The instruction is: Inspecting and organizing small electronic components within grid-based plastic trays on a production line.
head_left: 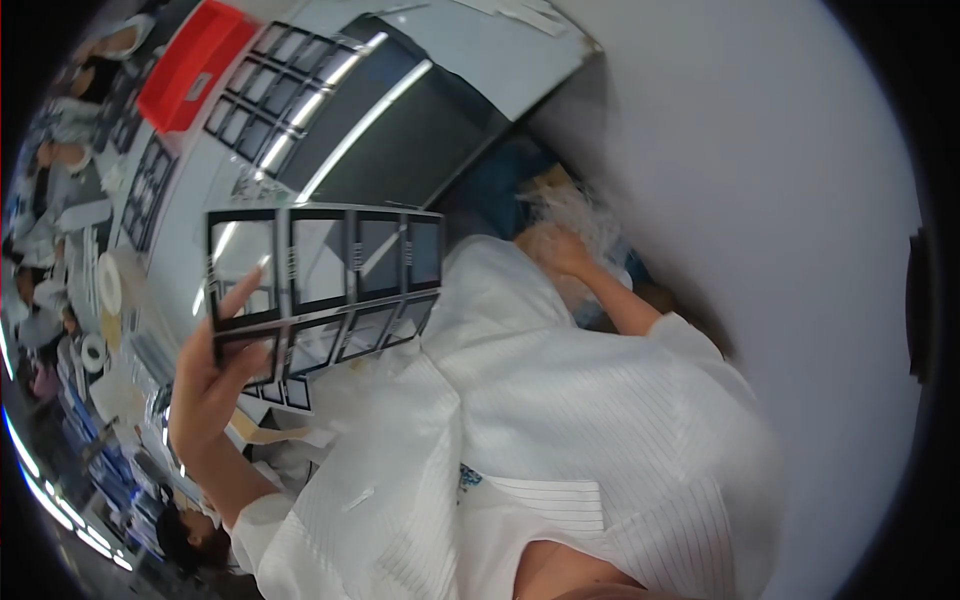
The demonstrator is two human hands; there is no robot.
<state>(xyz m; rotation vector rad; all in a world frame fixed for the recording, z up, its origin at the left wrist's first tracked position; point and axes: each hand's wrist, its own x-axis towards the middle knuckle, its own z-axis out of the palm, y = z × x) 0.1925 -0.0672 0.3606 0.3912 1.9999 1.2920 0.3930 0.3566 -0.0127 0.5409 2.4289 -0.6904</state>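
Observation:
My left hand [212, 375] is closed on a clear sheet [322, 262] printed with rows of black-framed rectangular windows. It grips the sheet at its left edge and holds it up, tilted, in front of my body. Down beside the table's corner, my right hand [555, 250] is in among crumpled clear plastic film [590, 215]. Its fingers look curled round the film, though blur and plastic partly cover them. A piece of brown cardboard [549, 180] shows just beyond that hand.
Beyond the held sheet, a dark glossy panel [400, 130] lies on the white table [540, 65]. More black-framed sheets [265, 85] lie beside a red bin [195, 65]. A pale wall [760, 180] rises at right. Other people [190, 535] and rolls [110, 285] are at left.

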